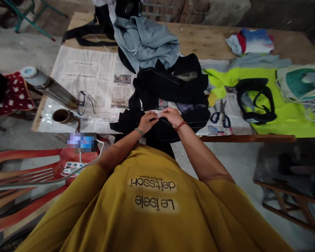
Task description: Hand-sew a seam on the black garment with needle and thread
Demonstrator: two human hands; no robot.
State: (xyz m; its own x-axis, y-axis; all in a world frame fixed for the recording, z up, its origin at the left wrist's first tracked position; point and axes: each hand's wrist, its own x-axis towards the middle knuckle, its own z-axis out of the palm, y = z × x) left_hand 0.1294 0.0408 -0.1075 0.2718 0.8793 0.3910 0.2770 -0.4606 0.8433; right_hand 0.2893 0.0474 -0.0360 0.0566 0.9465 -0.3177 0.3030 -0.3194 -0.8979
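My left hand (147, 121) and my right hand (172, 117) meet over a black garment (170, 84) at the table's near edge. Thumbs and fingers of both are pinched together around a small whitish piece between them. Its kind is too small to make out, and the fingertips partly cover it. Black cloth with a pale seam line spreads beneath and beyond the hands. To the right of my right hand lie dark-handled scissors (221, 117), blades pointing away from me. Eyeglasses (85, 104) rest on newspaper to the left.
A tall bottle (51, 87) lies tilted in view beside a brown cup (64, 117) at the left. Grey clothing (147, 42) is heaped behind. Rightward are a black strap (256, 99), yellow-green cloth (267, 129) and a green-white iron (301, 82). A red chair (28, 154) stands left.
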